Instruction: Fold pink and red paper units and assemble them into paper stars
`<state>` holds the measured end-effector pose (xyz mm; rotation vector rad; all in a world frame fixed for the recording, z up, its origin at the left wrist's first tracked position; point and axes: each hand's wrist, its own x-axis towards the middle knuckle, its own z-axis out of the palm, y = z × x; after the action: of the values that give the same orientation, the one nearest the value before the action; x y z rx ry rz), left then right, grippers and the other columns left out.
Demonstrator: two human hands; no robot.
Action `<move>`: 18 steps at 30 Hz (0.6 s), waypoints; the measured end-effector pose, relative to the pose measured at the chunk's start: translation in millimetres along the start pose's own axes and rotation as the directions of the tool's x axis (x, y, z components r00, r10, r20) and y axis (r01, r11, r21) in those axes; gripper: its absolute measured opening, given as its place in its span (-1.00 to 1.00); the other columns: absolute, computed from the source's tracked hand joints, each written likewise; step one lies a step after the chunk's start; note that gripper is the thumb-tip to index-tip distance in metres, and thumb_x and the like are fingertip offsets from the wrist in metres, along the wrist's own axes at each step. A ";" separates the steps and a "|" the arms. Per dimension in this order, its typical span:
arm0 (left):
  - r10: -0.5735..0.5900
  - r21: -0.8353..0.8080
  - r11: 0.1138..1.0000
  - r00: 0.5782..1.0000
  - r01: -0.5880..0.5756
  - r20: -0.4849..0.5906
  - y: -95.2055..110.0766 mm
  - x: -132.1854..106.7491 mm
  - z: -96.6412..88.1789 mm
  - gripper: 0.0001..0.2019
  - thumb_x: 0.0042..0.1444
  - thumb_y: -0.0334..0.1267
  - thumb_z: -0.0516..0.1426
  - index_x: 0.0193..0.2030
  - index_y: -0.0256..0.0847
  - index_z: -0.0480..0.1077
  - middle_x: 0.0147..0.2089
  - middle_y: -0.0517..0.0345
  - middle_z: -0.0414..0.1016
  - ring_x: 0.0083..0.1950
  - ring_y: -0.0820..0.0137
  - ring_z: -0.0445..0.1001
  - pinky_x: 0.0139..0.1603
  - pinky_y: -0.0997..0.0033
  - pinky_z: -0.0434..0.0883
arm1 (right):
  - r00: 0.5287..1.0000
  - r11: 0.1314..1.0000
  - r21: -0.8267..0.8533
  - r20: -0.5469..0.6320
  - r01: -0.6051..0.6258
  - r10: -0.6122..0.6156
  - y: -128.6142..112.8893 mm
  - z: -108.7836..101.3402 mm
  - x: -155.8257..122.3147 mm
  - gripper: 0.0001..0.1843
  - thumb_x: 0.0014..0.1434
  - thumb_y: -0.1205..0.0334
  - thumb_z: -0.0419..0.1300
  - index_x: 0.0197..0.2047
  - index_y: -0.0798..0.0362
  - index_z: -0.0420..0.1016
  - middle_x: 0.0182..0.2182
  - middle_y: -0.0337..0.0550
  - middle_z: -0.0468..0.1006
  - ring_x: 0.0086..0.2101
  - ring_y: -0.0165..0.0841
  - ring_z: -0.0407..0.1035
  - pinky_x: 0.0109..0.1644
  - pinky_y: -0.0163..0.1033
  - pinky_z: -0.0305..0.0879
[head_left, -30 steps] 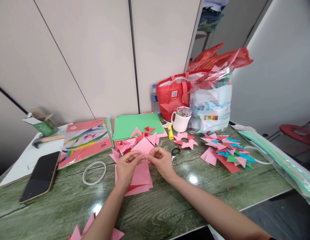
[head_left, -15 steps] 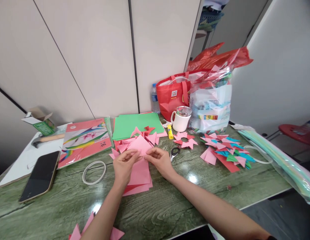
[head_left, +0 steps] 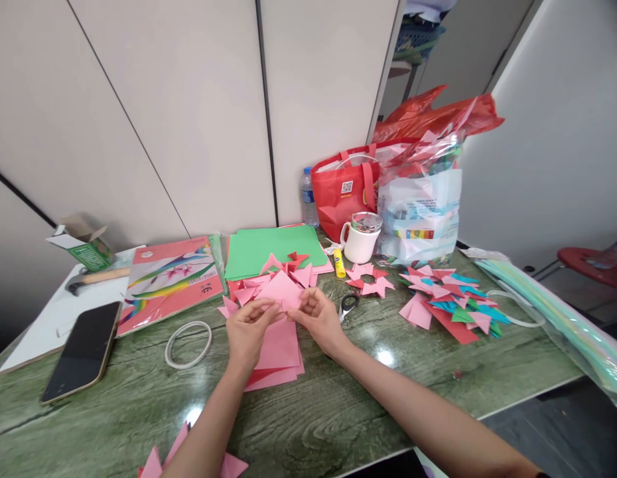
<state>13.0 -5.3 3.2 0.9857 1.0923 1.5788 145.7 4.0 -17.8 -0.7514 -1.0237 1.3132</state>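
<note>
Between both hands is a pink sheet of paper [head_left: 281, 289], one corner toward the back, its near edge pinched by fingers and thumbs. My left hand [head_left: 249, 328] is closed on the left part of that edge. Closed on the right part is my right hand [head_left: 319, 322]. Underneath lies a stack of pink and red paper [head_left: 277, 352]. Folded pink and red paper pieces [head_left: 245, 293] lie behind and beside the held sheet. The fingertips hide part of the sheet's near edge.
At the back stand a white mug [head_left: 362, 240], a yellow glue stick [head_left: 339, 263] and a red bag [head_left: 341, 199]. Scissors [head_left: 347, 305] and folded paper stars [head_left: 371, 280] lie right. Leftward are a white ring [head_left: 169, 350], a phone [head_left: 82, 352] and a paper pack [head_left: 172, 282]. Green sheets [head_left: 273, 249] lie behind.
My right fingers have shifted slightly and curled a little more at the sheet's near edge. My left hand stays nearly still, and both keep hold of the pink paper.
</note>
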 end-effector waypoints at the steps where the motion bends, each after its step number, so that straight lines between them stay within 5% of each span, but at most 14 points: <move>1: -0.003 0.008 1.000 1.000 0.003 0.003 0.2 0.0 -0.2 -0.81 -0.28 -0.35 0.34 -0.44 -0.30 0.52 -0.51 0.21 0.56 -0.46 0.40 0.55 -0.29 0.34 0.58 | 1.000 1.000 0.013 0.006 0.002 -0.002 -0.9 0.6 0.0 -0.57 -0.22 0.27 0.39 -0.34 0.00 0.23 -0.58 -0.43 0.37 -0.52 -0.48 0.34 -0.38 -0.34 0.36; 6: -0.018 0.066 0.998 0.998 0.014 0.060 -0.3 -0.5 -1.4 -0.82 -0.27 -0.34 0.34 -0.44 -0.30 0.51 -0.49 0.21 0.56 -0.46 0.40 0.55 -0.31 0.38 0.58 | 1.000 0.999 -0.005 0.002 -0.031 0.031 -4.4 0.5 0.1 -0.45 -0.25 0.26 0.39 -0.17 0.00 0.27 -0.28 -0.23 0.49 -0.37 -0.40 0.40 -0.29 -0.28 0.38; 11: -0.045 0.095 0.995 0.995 0.036 0.094 -1.8 -2.2 -1.0 -0.80 -0.27 -0.32 0.34 -0.43 -0.31 0.51 -0.50 0.20 0.56 -0.46 0.40 0.54 -0.35 0.39 0.58 | 0.999 0.986 -0.167 0.019 -0.027 0.030 0.7 -5.3 1.1 -0.73 -0.15 0.17 0.34 -0.39 0.11 0.41 -0.52 -0.29 0.44 -0.51 -0.43 0.31 -0.43 -0.33 0.28; 18: -0.089 0.096 0.992 0.989 0.078 0.116 0.9 -2.6 0.0 -0.67 -0.25 -0.29 0.33 -0.26 -0.33 0.50 -0.49 0.19 0.55 -0.43 0.37 0.54 -0.25 0.26 0.57 | 1.000 0.974 -0.229 0.003 0.008 -0.007 1.5 -6.4 1.2 -0.77 -0.12 0.19 0.32 -0.40 0.11 0.42 -0.57 -0.32 0.40 -0.55 -0.45 0.25 -0.47 -0.35 0.20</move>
<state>13.4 -8.0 3.8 1.0686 1.1151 1.3945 150.8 6.1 -21.5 -0.9187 -1.1913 1.2017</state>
